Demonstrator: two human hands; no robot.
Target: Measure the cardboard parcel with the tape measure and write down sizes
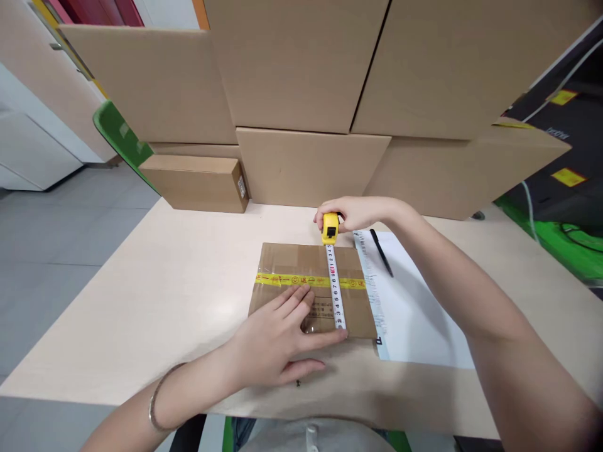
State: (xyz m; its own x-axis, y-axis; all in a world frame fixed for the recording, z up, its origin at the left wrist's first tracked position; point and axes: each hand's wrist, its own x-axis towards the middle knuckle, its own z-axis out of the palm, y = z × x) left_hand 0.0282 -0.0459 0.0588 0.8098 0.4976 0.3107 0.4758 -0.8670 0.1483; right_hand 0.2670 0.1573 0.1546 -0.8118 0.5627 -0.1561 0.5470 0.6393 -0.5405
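Observation:
A flat cardboard box (282,257) with yellow printed tape across it lies on the table (188,270). At its far edge my right hand (351,213) grips a yellow tape measure (330,227). The white blade (334,285) runs out over the top of the box toward me. My left hand (282,333) rests flat on the near part of the box, fingers spread. Its index fingertip touches the blade's near end by the box's front edge. Right of the box lies white paper (419,307) with a black pen (381,253) on it.
Large cardboard panels (301,69) stand along the back of the table. A small closed carton (198,182) sits at the back left. Dark equipment (565,144) with yellow labels and a pale cable stands at the right. A green panel (122,138) rises at the left.

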